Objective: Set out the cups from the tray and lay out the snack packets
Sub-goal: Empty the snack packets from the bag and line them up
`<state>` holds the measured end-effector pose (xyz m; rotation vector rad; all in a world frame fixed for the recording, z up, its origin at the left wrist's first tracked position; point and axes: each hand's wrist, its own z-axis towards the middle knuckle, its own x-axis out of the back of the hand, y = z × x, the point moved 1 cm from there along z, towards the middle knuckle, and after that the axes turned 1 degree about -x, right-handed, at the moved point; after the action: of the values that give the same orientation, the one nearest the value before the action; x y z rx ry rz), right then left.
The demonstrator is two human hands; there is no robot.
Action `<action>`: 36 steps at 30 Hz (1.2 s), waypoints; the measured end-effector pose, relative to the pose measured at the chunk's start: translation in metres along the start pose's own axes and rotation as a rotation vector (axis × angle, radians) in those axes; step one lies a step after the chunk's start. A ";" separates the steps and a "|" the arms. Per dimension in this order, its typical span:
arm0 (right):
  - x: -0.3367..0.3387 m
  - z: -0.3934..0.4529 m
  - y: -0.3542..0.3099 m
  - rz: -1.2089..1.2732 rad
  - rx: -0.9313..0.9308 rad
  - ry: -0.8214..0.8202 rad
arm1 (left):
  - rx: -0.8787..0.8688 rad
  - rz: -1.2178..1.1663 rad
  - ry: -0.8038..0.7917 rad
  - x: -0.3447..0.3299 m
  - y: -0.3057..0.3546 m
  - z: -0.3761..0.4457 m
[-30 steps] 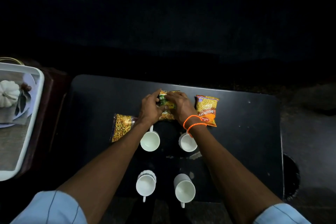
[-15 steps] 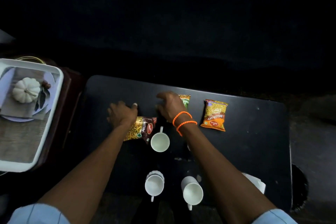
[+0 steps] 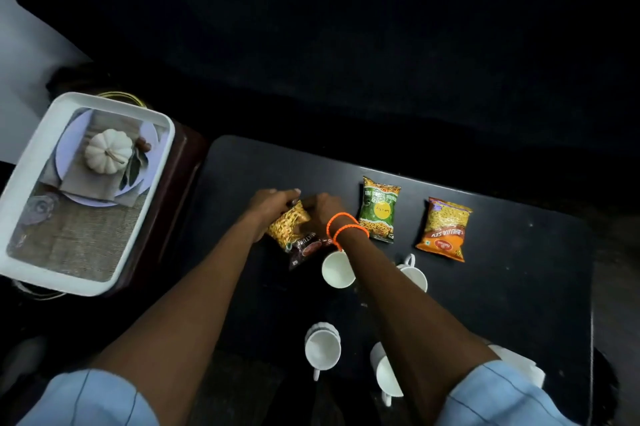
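Observation:
Both hands hold a yellow and maroon snack packet (image 3: 294,233) on the black table (image 3: 502,304). My left hand (image 3: 272,209) grips its far left corner, my right hand (image 3: 320,212) its right side. A green packet (image 3: 378,209) and an orange packet (image 3: 444,228) lie flat to the right. Several white cups stand on the table: one (image 3: 337,269) just below my right wrist, one (image 3: 414,273) partly behind my right forearm, and two near the front edge, one at the left (image 3: 322,347) and one at the right (image 3: 385,373).
A white tray (image 3: 31,183) sits on a dark wooden stand at the left, showing a white pumpkin (image 3: 108,155) on a plate with a napkin. A white folded paper (image 3: 519,361) lies by my right sleeve. Beyond the table all is dark.
My right hand left the green packet and came to the yellow and maroon one, which my left hand now grips too. The view has shifted, so everything sits further right.

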<state>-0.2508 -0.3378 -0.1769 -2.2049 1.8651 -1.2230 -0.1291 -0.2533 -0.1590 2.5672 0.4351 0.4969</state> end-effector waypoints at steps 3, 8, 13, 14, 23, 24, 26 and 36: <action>0.005 -0.003 0.007 0.257 -0.064 0.108 | -0.183 -0.032 -0.036 0.004 0.010 -0.003; 0.004 -0.015 0.020 0.518 -0.205 0.407 | -0.399 -0.056 -0.013 0.003 0.027 -0.001; 0.006 -0.022 0.031 0.558 -0.190 0.446 | -0.268 0.232 0.375 -0.002 0.010 -0.004; 0.008 -0.024 0.031 0.536 -0.145 0.434 | -0.191 0.246 0.280 -0.005 0.002 -0.004; 0.021 -0.023 0.022 0.051 0.089 0.408 | -0.555 0.145 0.289 -0.029 -0.008 0.001; 0.020 -0.023 0.023 0.024 0.078 0.398 | -0.594 0.151 0.338 -0.027 -0.009 0.002; 0.016 -0.025 0.025 -0.002 0.085 0.370 | -0.669 0.226 0.340 -0.024 -0.014 0.004; 0.009 -0.011 0.013 -0.054 0.144 0.325 | -0.538 0.385 0.282 -0.017 -0.042 0.011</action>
<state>-0.2673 -0.3443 -0.1702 -2.0970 1.7532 -1.7572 -0.1484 -0.2290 -0.1940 2.0570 -0.1057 0.9721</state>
